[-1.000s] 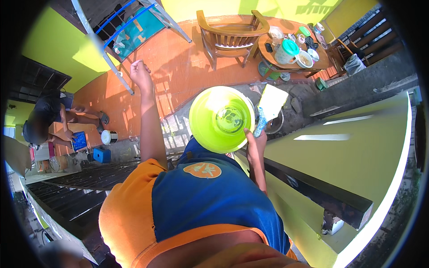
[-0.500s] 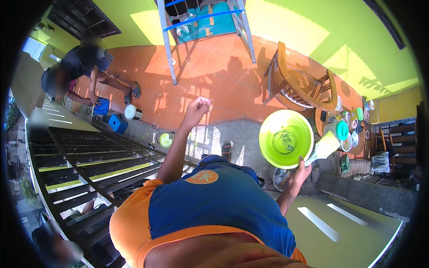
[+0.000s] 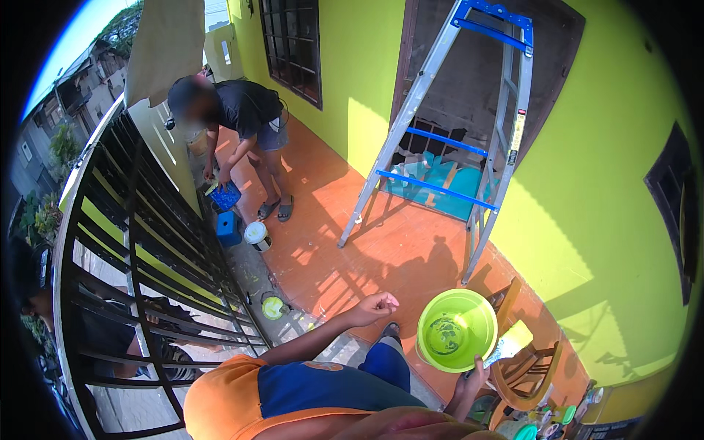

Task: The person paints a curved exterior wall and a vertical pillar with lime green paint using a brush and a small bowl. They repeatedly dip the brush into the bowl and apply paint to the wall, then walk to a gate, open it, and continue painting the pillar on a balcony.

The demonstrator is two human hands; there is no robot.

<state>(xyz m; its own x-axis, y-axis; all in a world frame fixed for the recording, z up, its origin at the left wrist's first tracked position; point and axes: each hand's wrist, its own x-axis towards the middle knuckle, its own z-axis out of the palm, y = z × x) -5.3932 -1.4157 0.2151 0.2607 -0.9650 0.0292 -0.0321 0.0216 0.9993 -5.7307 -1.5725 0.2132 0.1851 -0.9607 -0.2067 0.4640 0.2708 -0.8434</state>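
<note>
Keep the green bucket level at your front right, your right hand's fingers gripping its rim, brush alongside; use your left hand, fingers curled around nothing visible, for balance; steer clear of the ladder.

A lime-green bucket is held beside a pale, seemingly paint-smeared brush.

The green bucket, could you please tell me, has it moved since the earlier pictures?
Yes, the green bucket has moved closer to the stepladder.
</note>
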